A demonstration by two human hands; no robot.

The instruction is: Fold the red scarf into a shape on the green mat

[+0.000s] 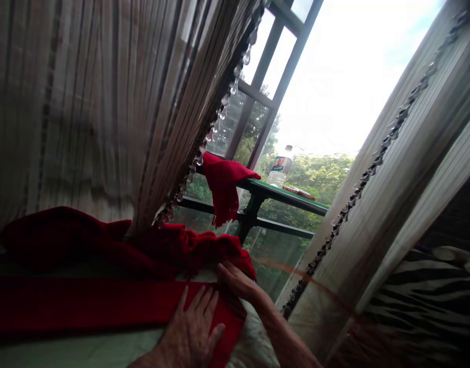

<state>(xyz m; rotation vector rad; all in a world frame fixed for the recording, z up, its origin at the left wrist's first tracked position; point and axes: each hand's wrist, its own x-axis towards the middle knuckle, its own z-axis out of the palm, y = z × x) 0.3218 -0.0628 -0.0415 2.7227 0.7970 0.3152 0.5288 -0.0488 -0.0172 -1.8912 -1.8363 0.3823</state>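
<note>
L hand [192, 324] flat, fingers spread, on folded red cloth [104, 301] nr right edge of pale surface [85, 348]; R hand [237, 282] part-bent at cloth's end, can't tell if gripping (dim). Crumpled red fabric [215, 249] along far edge; bottle [280, 168] on green ledge [288, 195] beyond.

Glare from the window [275, 102] bleaches the sky [353, 76]; indoors is dim, the red cloth [104, 304] darkening toward the left edge of the sheet [116, 345]. An orange smear [311, 281] veils the right curtain [361, 225].

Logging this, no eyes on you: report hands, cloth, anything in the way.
Left hand flat on red strip; right hand by its far edge. Strip bends near the hands. Bunched red cloth close beyond.
</note>
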